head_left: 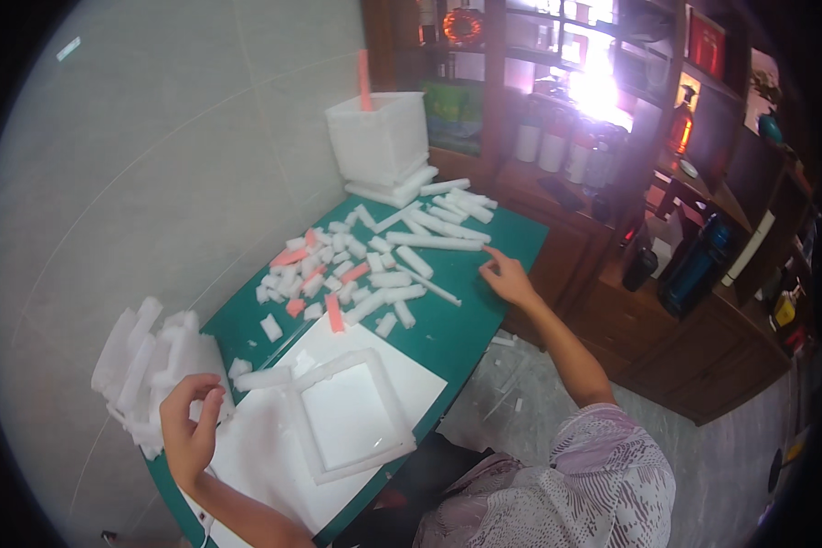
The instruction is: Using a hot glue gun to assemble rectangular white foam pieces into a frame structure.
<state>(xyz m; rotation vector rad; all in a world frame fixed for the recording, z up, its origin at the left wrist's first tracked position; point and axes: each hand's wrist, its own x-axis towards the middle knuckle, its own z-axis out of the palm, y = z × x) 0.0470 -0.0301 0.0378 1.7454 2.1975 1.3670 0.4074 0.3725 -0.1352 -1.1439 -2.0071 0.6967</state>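
My right hand [508,279] is at the right edge of the green table, fingers partly bent. Its stretched forefinger reaches the end of a long white foam strip [437,241], touching or almost touching it. My left hand [190,427] hovers at the left, thumb and curled fingers apart with nothing visible between them. Beside it stands a bulky pile of white foam pieces [160,361]. Between my hands, a square frame of white foam strips [308,431] lies on a white board [247,447]. A short foam strip [263,378] lies against the frame's far left corner.
Short white foam bits [338,245] and several pink pieces [335,312] are scattered across the green table [466,342]. A white foam box [379,142] with a pink strip [364,82] upright in it stands at the far corner. A wooden cabinet [566,260] stands beyond the table.
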